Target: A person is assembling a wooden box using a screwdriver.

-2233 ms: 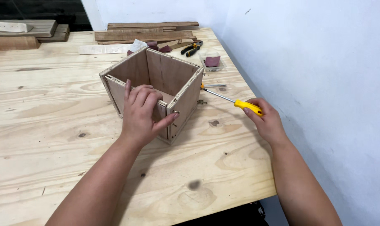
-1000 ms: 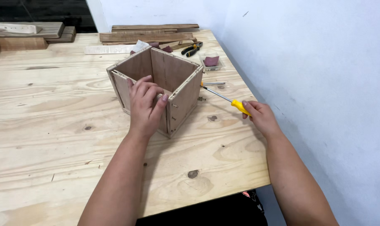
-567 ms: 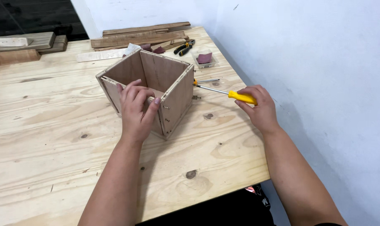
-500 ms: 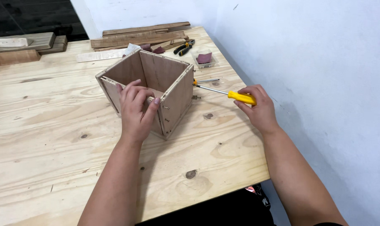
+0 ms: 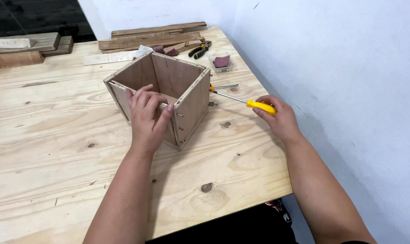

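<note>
An open-topped square box of reddish-brown plywood panels [image 5: 162,97] stands on the pale pine workbench [image 5: 56,149], with one corner turned toward the person. The left hand [image 5: 147,118] lies over the box's near wall by that corner, its fingers [image 5: 144,96] curled close together over the top edge and the thumb pressed against the outside face beside small screw heads. Right of the box, the right hand [image 5: 277,119] grips a screwdriver with a yellow handle and thin steel shaft [image 5: 241,101]; the fingers are wrapped tightly around the handle, and the shaft points level at the box's right side panel, its tip at or just off the panel's far end. A second short tool with a metal shank [image 5: 223,86] lies on the bench just behind the screwdriver. Beyond the box's far corner sit black-handled pliers [image 5: 199,49] and a small clear tray holding a maroon piece [image 5: 221,62]. Behind the box, long rough wooden boards [image 5: 151,38] lie stacked along the bench's back edge. A white plastered wall [image 5: 340,81] rises well to the right of the box.
</note>
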